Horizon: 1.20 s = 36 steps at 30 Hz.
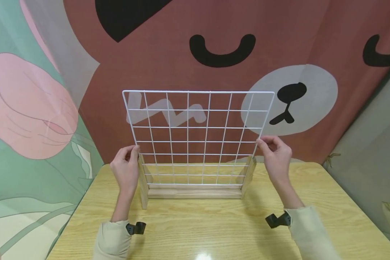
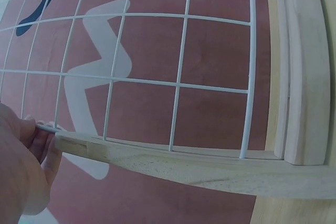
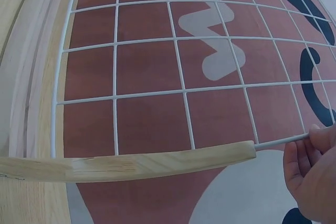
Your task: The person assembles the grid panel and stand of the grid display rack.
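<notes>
Head view: at center left, your left hand (image 1: 125, 169) is pinching one side edge of a white wire grid (image 1: 187, 127), and at center right, your right hand (image 1: 277, 159) is pinching the opposite edge. The grid is standing in the middle of the frame, its lower sides running between the two uprights of a wooden stand (image 1: 195, 194). Both wrist views are showing its bottom wire staying just clear of the stand's crossbar. The stand is resting on the worktop (image 1: 195, 224); behind, a printed curtain (image 1: 156, 54) is filling the upper frame.
</notes>
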### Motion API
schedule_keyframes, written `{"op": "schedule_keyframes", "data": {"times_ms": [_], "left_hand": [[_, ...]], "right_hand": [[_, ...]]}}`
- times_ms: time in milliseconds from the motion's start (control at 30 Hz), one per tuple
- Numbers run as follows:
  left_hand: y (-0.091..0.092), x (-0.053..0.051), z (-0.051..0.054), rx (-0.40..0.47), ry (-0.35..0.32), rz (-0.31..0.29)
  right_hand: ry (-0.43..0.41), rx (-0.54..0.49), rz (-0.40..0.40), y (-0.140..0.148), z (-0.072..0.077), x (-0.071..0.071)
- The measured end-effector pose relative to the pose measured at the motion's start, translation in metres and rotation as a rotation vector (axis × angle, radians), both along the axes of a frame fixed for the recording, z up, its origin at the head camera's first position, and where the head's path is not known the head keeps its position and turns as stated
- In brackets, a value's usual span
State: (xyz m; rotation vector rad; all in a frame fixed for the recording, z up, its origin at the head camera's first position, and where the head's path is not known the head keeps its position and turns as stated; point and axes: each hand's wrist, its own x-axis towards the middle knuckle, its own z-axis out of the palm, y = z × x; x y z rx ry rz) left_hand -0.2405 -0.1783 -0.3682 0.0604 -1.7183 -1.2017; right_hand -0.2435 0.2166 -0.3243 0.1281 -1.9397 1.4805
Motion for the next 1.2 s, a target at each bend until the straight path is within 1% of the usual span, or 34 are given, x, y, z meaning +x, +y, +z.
{"op": "schedule_keyframes", "data": {"times_ms": [267, 500, 833, 1033, 1200], "left_hand": [[0.0, -0.001, -0.002, -0.034, -0.006, 0.013], [0.0, -0.003, -0.003, -0.036, -0.007, 0.007], [0.003, -0.003, -0.008, -0.003, 0.035, 0.011], [0.005, -0.002, -0.013, 0.031, 0.076, -0.005], [0.007, -0.002, -0.016, 0.052, 0.095, -0.002]], "right_hand": [[0.017, -0.024, 0.001, 0.0, -0.006, 0.0], [0.031, -0.034, -0.01, 0.001, -0.009, -0.002], [0.007, -0.058, -0.004, -0.001, -0.013, -0.002], [-0.021, -0.054, -0.019, -0.002, -0.021, -0.002], [-0.012, -0.076, -0.018, -0.002, -0.028, -0.004]]}}
